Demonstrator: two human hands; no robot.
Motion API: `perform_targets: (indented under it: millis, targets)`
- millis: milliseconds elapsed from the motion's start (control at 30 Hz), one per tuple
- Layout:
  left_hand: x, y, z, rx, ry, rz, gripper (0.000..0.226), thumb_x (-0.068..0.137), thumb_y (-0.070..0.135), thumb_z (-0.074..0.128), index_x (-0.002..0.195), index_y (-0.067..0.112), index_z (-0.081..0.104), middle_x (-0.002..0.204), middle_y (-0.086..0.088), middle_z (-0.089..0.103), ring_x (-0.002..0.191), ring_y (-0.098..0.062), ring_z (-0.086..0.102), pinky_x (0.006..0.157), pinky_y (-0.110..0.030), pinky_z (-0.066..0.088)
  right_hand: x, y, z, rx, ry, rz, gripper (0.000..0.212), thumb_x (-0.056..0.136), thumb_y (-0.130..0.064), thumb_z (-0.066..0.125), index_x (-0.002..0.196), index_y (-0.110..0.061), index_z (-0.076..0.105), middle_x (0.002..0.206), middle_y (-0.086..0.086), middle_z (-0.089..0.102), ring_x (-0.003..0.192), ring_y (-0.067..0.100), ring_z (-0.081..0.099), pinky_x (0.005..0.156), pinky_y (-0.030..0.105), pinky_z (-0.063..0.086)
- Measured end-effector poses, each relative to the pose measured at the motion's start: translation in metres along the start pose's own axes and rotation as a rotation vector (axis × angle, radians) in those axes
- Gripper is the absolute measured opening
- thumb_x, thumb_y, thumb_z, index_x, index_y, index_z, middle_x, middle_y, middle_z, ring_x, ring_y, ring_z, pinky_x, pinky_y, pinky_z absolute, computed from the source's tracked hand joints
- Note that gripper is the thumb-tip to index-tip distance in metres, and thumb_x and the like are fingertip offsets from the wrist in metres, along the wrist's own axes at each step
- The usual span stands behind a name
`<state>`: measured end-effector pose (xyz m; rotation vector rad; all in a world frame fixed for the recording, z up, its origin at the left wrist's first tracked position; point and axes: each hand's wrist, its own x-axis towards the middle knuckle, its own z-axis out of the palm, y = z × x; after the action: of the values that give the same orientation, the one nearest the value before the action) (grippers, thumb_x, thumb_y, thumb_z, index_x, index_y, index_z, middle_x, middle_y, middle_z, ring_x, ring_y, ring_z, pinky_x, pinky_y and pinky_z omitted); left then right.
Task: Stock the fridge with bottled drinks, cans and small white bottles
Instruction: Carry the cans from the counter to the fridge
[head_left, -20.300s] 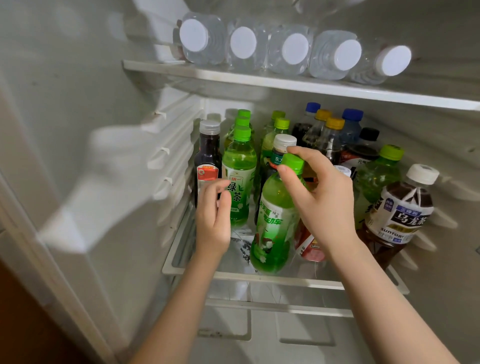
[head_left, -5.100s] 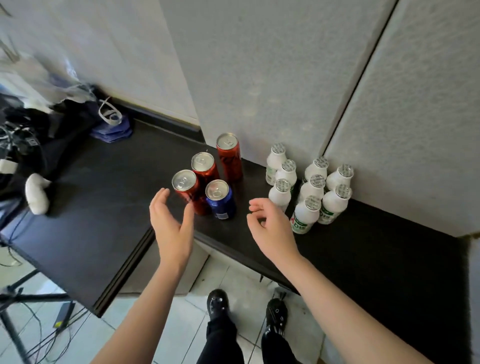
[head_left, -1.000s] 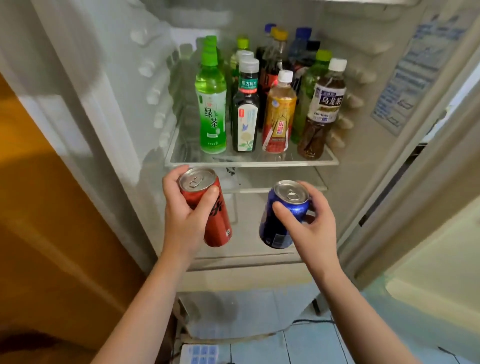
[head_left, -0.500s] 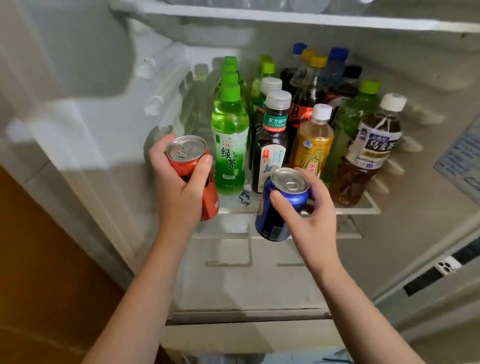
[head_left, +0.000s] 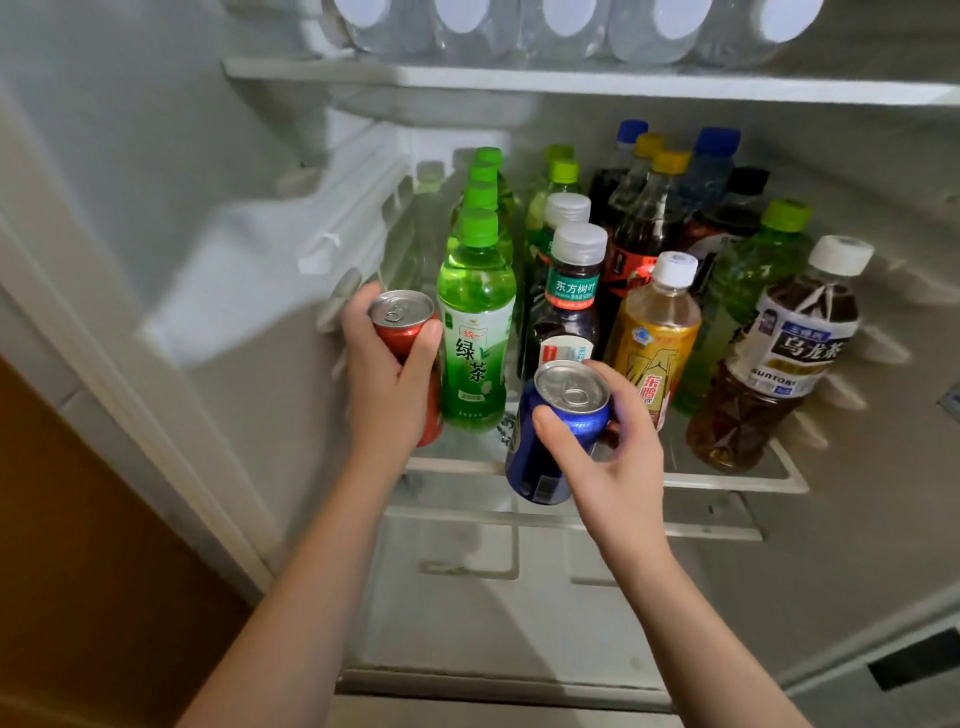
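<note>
My left hand (head_left: 387, 384) grips a red can (head_left: 402, 322) at the left end of the fridge's glass shelf (head_left: 727, 480), right beside a green tea bottle (head_left: 475, 332). My right hand (head_left: 615, 457) grips a blue can (head_left: 550, 441), tilted, just in front of the shelf's front edge. Behind it stand a dark bottle with a green label (head_left: 569, 306), a yellow bottle (head_left: 657, 332) and a brown oolong tea bottle (head_left: 774, 358). More bottles with green, yellow and blue caps fill the back rows.
Clear water bottles (head_left: 566, 26) lie on the upper shelf (head_left: 571, 80) with their white caps facing out. Below the glass shelf is a lower white compartment (head_left: 519, 597). The fridge's left wall (head_left: 234, 249) has ribbed rails. A brown surface (head_left: 78, 571) is at lower left.
Both hands have carried the cans up and closer to the glass shelf. The red can now sits next to the green tea bottle; the blue can is near the shelf's front edge.
</note>
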<state>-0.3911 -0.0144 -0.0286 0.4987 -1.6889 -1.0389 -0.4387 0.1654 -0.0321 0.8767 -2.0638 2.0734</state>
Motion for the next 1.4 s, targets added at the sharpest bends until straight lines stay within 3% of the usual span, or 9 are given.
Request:
perform_targets:
  millis: [133,200,333,400,567,633,833,1200,1400]
  targets:
    - [0.008,-0.002,0.005,0.003,0.011,0.037,0.053,0.084,0.029,0.060,0.130,0.018,0.036,0.116,0.023,0.040,0.102,0.017,0.045,0.086,0.000,0.033,0.000,0.004,-0.003,-0.035,-0.006,-0.001,0.046,0.065,-0.051,0.068,0.108,-0.044,0.052,0.112,-0.017,0.061,0.106,0.003,0.057,0.089,0.017,0.044]
    - [0.008,-0.003,0.007,0.021,0.057,0.078,0.055,0.085,0.024,0.060,0.132,0.010,0.036,0.128,0.014,0.040,0.112,0.015,0.042,0.095,-0.004,0.031,0.001,0.005,-0.004,-0.059,-0.009,-0.011,0.046,0.066,-0.051,0.068,0.108,-0.046,0.052,0.111,-0.019,0.061,0.107,0.002,0.056,0.089,0.018,0.045]
    - [-0.013,-0.010,0.012,0.192,0.098,0.300,0.068,0.086,0.014,0.055,0.142,-0.001,0.019,0.151,-0.014,0.014,0.144,-0.021,0.013,0.119,-0.030,0.012,0.007,0.006,-0.004,-0.132,-0.009,-0.028,0.050,0.061,-0.054,0.069,0.108,-0.044,0.053,0.108,-0.021,0.061,0.103,-0.001,0.056,0.086,0.013,0.045]
    - [-0.028,-0.018,0.012,0.250,0.095,0.319,0.074,0.082,0.007,0.055,0.143,-0.002,0.016,0.152,-0.017,0.011,0.144,-0.022,0.008,0.119,-0.031,0.009,0.009,0.008,-0.005,-0.183,-0.017,-0.025,0.061,0.059,-0.058,0.069,0.114,-0.035,0.055,0.109,-0.018,0.062,0.103,-0.002,0.056,0.087,0.018,0.047]
    - [-0.053,-0.033,0.009,0.292,0.159,0.181,0.072,0.074,-0.013,0.060,0.138,-0.007,0.028,0.142,-0.027,0.030,0.136,-0.023,0.024,0.116,-0.023,0.017,0.008,0.016,-0.009,-0.272,-0.026,-0.008,0.083,0.053,-0.052,0.081,0.126,-0.030,0.048,0.108,-0.033,0.052,0.100,-0.019,0.050,0.080,0.002,0.042]
    - [-0.056,-0.037,0.007,0.305,0.160,0.155,0.068,0.074,-0.010,0.061,0.136,-0.004,0.032,0.135,-0.024,0.037,0.128,-0.029,0.034,0.112,-0.033,0.028,0.003,0.024,-0.011,-0.280,-0.051,0.011,0.088,0.051,-0.043,0.087,0.128,-0.028,0.045,0.109,-0.033,0.049,0.099,-0.024,0.047,0.075,-0.005,0.037]
    - [-0.049,-0.039,0.002,0.350,0.169,0.109,0.063,0.071,0.002,0.072,0.126,0.007,0.042,0.120,-0.011,0.042,0.110,-0.028,0.050,0.092,-0.040,0.048,-0.007,0.037,-0.012,-0.453,-0.041,-0.006,0.083,0.055,-0.050,0.082,0.125,-0.024,0.048,0.107,-0.019,0.046,0.094,-0.012,0.038,0.076,-0.006,0.030]
    - [-0.039,-0.045,0.005,0.410,0.128,0.082,0.048,0.073,0.006,0.071,0.115,0.013,0.047,0.089,0.006,0.049,0.084,-0.022,0.058,0.076,-0.040,0.051,-0.005,0.045,-0.008,-0.369,-0.012,0.040,0.081,0.062,-0.040,0.085,0.128,-0.024,0.040,0.101,-0.040,0.041,0.097,-0.029,0.041,0.071,-0.007,0.034]
    - [-0.051,-0.051,-0.001,0.354,0.096,0.125,0.039,0.077,0.009,0.069,0.111,0.007,0.050,0.096,-0.002,0.052,0.091,-0.014,0.049,0.081,-0.021,0.038,-0.009,0.045,-0.007,-0.388,-0.009,0.039,0.083,0.063,-0.038,0.084,0.131,-0.023,0.039,0.107,-0.033,0.044,0.100,-0.018,0.045,0.079,0.000,0.036]
